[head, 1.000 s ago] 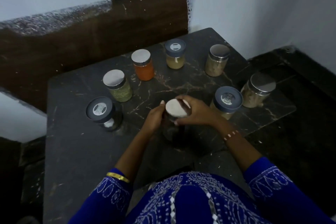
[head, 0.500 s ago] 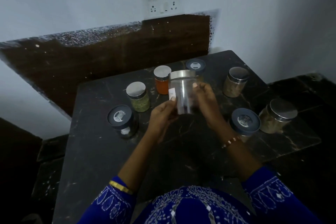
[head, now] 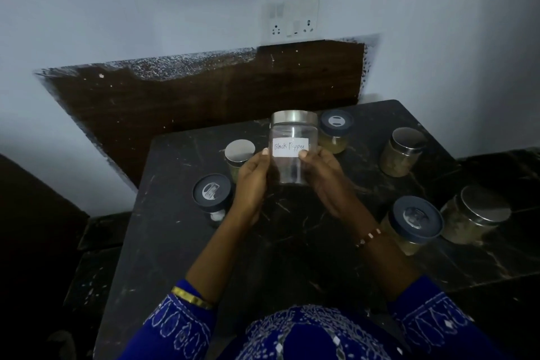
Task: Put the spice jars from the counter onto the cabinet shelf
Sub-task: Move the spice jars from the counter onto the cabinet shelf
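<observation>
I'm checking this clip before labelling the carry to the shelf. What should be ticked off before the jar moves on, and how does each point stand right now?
1. Grip: left hand and right hand both hold the labelled jar by its sides: ok.
2. Lid: the metal lid sits level on top; whether it is tight, cannot tell.
3. Jar upright: ok.
4. Label read: it faces the camera and says Black Pepper: ok.
5. Clear of the counter and of the other jars, such as the blue-lidded jar behind it: ok.
6. Cabinet shelf free: not in view, cannot tell.
</observation>
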A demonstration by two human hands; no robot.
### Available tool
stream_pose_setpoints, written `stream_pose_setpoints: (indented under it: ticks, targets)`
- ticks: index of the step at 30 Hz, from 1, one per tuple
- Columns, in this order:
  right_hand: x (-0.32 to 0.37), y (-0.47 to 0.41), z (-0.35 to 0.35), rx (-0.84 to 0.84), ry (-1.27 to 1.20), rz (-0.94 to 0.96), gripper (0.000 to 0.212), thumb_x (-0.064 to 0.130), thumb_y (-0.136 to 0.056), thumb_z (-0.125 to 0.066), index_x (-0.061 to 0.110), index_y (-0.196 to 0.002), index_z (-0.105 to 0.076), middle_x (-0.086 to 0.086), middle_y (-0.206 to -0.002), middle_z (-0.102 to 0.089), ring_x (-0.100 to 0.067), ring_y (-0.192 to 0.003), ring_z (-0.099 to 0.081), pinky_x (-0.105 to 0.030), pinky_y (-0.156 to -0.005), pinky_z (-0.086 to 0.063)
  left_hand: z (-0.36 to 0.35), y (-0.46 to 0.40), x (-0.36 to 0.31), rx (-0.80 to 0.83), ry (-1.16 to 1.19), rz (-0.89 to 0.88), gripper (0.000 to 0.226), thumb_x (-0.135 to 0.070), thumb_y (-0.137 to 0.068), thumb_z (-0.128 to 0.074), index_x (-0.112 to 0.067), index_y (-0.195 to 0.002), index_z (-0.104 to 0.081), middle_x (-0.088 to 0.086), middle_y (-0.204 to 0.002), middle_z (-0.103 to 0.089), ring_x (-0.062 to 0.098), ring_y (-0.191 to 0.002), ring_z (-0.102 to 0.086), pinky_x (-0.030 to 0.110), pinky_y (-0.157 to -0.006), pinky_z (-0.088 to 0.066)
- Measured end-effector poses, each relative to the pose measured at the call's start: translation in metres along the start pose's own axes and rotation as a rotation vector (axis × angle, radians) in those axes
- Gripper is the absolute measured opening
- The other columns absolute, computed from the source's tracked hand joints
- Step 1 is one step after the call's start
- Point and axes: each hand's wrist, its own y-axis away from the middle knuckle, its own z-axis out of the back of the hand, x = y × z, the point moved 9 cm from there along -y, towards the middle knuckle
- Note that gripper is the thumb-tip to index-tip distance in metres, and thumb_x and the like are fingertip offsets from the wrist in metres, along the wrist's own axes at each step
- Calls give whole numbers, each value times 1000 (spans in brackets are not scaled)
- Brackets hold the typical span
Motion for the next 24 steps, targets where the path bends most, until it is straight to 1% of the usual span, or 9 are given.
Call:
stream_pose_setpoints:
  ticks: [3, 6, 9, 13, 14, 17, 19, 23, 24]
  targets:
    - [15, -8, -7, 29, 70, 44, 36, 16, -92, -49, 7, -127, -48, -12, -119, -61, -27, -110, -61, -39, -88, -53, 5, -1, -14, -27, 4, -40, 32, -23, -99, -36, -9, -121, -56, 9, -113, -66, 20, -103, -64, 31, -85, -54]
    - [39, -18, -20, 92, 156, 92, 24, 20, -93, -50, 15, -116, -56, -10, -116, -65, -26, -110, -63, -41, -91, -52, 9, -6, -37, -57, 6, -122, 36, -23, -98, -38, -6, -125, -53, 13, -119, -63, 24, -108, -63, 32, -88, -55]
    - [81, -33, -42, 133, 257, 189, 28, 19, -93, -50, 15, -121, -54, -4, -112, -66, -20, -104, -65, -36, -88, -53, 16, -13, -84, -88, -28, -265, 34, -22, -98, -38, -7, -123, -56, 12, -118, -64, 23, -108, -63, 27, -84, -56]
    - [153, -49, -84, 143, 327, 373, 41, 18, -93, -51, 11, -132, -41, 4, -103, -64, -13, -94, -65, -29, -79, -55, 28, -25, -165, -128, -89, -475, 30, -21, -98, -39, -11, -118, -59, 14, -117, -65, 25, -109, -62, 41, -94, -51]
    - [170, -52, -96, 148, 339, 416, 43, 19, -93, -52, 11, -134, -40, 2, -105, -64, -15, -96, -65, -31, -81, -55, 29, -28, -187, -131, -101, -529, 30, -21, -98, -38, -10, -118, -58, 14, -116, -65, 24, -108, -63, 40, -93, -52]
    - [226, -59, -131, 138, 387, 558, 50, 24, -91, -56, 15, -137, -39, -8, -123, -60, -25, -108, -62, -38, -89, -54, 33, -30, -254, -171, -155, -699, 31, -22, -98, -39, -10, -122, -55, 10, -116, -64, 17, -101, -63, 22, -80, -56]
    - [263, -58, -152, 132, 434, 664, 54, 26, -89, -59, 15, -138, -38, -10, -133, -53, -26, -114, -58, -37, -91, -54, 33, -27, -296, -214, -211, -812, 32, -24, -97, -41, -12, -124, -54, 6, -118, -63, 13, -100, -62, 20, -80, -55]
    - [343, -48, -197, 176, 464, 894, 53, 25, -86, -63, 13, -133, -42, -9, -129, -57, -22, -110, -61, -29, -83, -57, 39, -16, -379, -272, -228, -996, 23, -23, -98, -41, -18, -115, -55, -8, -100, -63, -9, -80, -62, 9, -68, -51]
    - [360, -47, -207, 192, 463, 934, 53, 24, -86, -64, 12, -132, -42, -8, -127, -59, -21, -109, -62, -27, -81, -57, 41, -13, -399, -286, -220, -1039, 22, -22, -98, -41, -18, -115, -55, -10, -97, -63, -11, -76, -61, 7, -65, -50]
